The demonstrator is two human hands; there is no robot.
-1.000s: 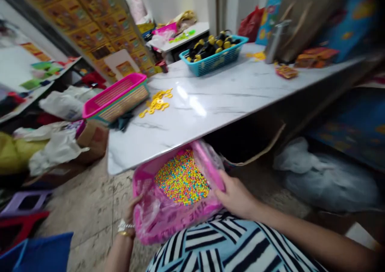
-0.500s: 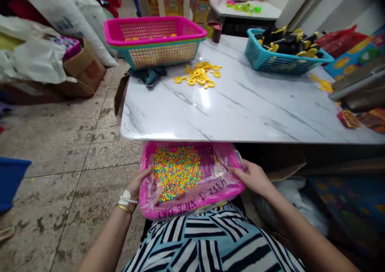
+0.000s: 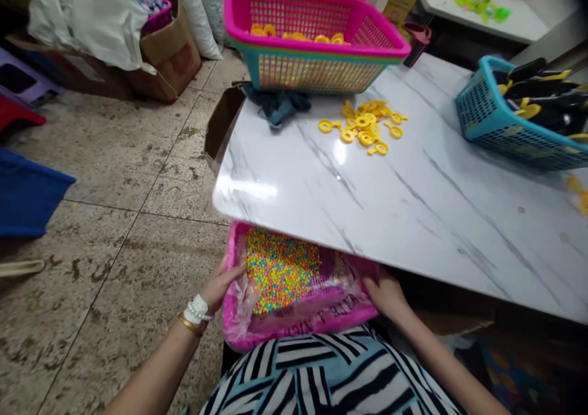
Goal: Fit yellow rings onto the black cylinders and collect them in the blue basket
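Observation:
On my lap lies a pink plastic tray (image 3: 234, 323) lined with clear plastic. A mound of small pink, yellow and blue beads (image 3: 280, 271) fills its middle. My left hand (image 3: 221, 285) grips the tray's left side, and my right hand (image 3: 384, 294) holds its right side through the plastic. The tray's far edge is hidden below the white marble table (image 3: 367, 213). On that table lie loose yellow plastic rings (image 3: 362, 127), next to a pink and teal basket (image 3: 316, 75) with yellow pieces in it.
A teal basket (image 3: 487, 124) of black and yellow parts stands at the right of the table. A dark cloth (image 3: 275, 104) lies at the far edge. Left of the table are a tiled floor (image 3: 114, 219), a blue container (image 3: 27, 194), and a cardboard box (image 3: 172, 51) among white bags.
The view has swung and tilted, bringing the pink and teal basket nearer the top. The tray now sits further under the table edge, and both hands stay on its sides.

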